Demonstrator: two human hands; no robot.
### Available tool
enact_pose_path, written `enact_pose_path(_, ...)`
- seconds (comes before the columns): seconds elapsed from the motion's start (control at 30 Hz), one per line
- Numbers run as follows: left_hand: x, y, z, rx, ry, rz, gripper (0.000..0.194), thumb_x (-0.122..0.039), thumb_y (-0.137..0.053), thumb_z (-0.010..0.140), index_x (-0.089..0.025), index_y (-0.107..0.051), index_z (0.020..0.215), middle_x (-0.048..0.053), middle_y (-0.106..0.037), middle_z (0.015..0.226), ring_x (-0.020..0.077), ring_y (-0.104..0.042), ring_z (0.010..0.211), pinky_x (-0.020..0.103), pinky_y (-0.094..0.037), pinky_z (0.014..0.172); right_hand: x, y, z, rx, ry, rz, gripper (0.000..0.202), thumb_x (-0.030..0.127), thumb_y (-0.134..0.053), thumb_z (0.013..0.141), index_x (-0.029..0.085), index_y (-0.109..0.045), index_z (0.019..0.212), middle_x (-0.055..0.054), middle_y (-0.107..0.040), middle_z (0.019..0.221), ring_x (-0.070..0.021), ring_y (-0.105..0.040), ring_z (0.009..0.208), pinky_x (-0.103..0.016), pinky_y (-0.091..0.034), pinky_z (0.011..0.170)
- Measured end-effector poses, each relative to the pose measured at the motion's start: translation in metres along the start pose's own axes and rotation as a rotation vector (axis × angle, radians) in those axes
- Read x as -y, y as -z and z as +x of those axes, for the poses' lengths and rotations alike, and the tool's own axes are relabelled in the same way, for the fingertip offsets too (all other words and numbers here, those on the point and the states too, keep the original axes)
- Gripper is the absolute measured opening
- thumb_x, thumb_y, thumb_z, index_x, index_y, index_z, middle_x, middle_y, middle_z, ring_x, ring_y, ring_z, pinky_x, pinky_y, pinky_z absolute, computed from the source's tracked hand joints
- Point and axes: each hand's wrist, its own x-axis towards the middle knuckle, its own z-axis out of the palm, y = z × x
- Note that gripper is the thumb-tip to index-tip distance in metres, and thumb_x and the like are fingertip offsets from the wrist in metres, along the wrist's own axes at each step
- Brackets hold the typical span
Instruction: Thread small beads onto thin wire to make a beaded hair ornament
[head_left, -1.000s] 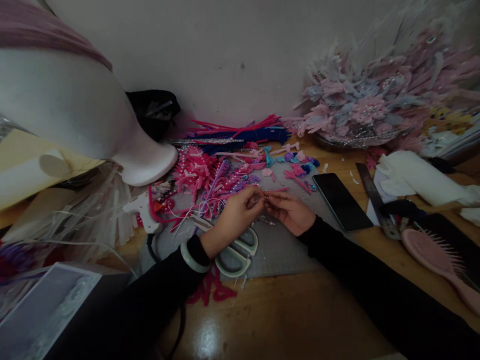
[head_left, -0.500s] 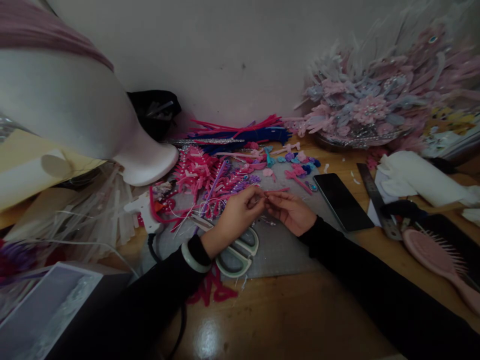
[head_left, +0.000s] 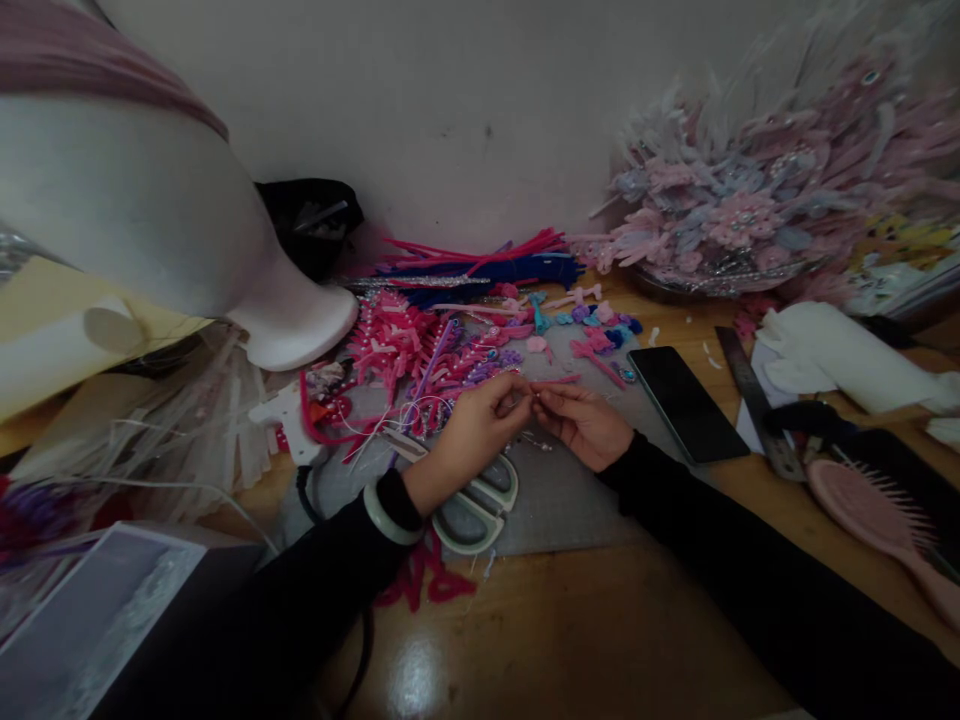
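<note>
My left hand [head_left: 480,418] and my right hand [head_left: 581,420] meet fingertip to fingertip over the grey mat [head_left: 577,510]. Both are closed in a pinch, and whatever lies between the fingertips is too small to make out. Scissors [head_left: 480,510] with pale green handles lie on the mat under my left wrist. Just behind my hands is a pile of pink beaded pieces [head_left: 386,345] with a purple stem [head_left: 437,360]. Small blue, pink and teal pieces [head_left: 592,318] are scattered to the back right. White thread [head_left: 409,408] loops beside my left hand.
At left are a white mannequin form [head_left: 300,325], a glue gun [head_left: 289,420] with a black cable and an open box [head_left: 97,610]. To the right lie a phone [head_left: 686,403], a metal ruler [head_left: 757,400] and a pink hairbrush [head_left: 859,505]. A pink floral headpiece [head_left: 739,220] stands behind.
</note>
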Motion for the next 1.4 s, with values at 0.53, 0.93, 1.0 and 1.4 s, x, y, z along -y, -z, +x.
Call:
enact_pose_path(0.53, 0.0002, 0.0001, 0.0003, 0.034, -0.022, -0.003, 0.013, -0.023, -0.047, 0.076, -0.016, -0.056, 0.08, -0.006, -0.038, 0.052, 0.0051, -0.034, 0.048, 0.017, -0.028, 0.048, -0.0021, -0.0001, 0.0003, -0.014, 0.038, -0.03, 0.01, 0.016, -0.071, 0.056, 0.015, -0.067, 0.066, 0.002, -0.065, 0.061, -0.0038, -0.058, 0.053, -0.012, -0.048, 0.053)
enact_pose_path(0.93, 0.001, -0.0003, 0.0004, 0.039, -0.015, -0.012, 0.013, -0.023, -0.046, 0.076, -0.016, -0.056, 0.08, -0.006, -0.035, 0.052, 0.0053, -0.033, 0.048, 0.017, -0.028, 0.048, -0.0017, -0.0011, 0.0004, -0.025, 0.043, -0.039, 0.014, 0.018, -0.074, 0.052, 0.016, -0.067, 0.064, 0.003, -0.065, 0.06, -0.0038, -0.057, 0.053, -0.012, -0.047, 0.051)
enact_pose_path(1.0, 0.0008, -0.0002, 0.0004, 0.036, -0.02, -0.006, 0.012, -0.022, -0.047, 0.076, -0.016, -0.056, 0.08, -0.006, -0.035, 0.052, 0.0052, -0.033, 0.048, 0.017, -0.027, 0.048, -0.0018, -0.0011, 0.0001, -0.023, 0.042, -0.039, 0.013, 0.018, -0.073, 0.053, 0.017, -0.066, 0.064, 0.003, -0.065, 0.06, -0.004, -0.057, 0.054, -0.012, -0.047, 0.052)
enact_pose_path(1.4, -0.0011, 0.0004, 0.0006, 0.033, -0.015, 0.021, 0.013, -0.023, -0.047, 0.076, -0.016, -0.056, 0.079, -0.006, -0.037, 0.052, 0.0051, -0.033, 0.047, 0.017, -0.027, 0.047, -0.0015, -0.0023, -0.0007, -0.042, 0.048, -0.049, 0.013, 0.018, -0.073, 0.053, 0.017, -0.066, 0.064, 0.003, -0.064, 0.061, -0.0046, -0.057, 0.054, -0.014, -0.046, 0.053)
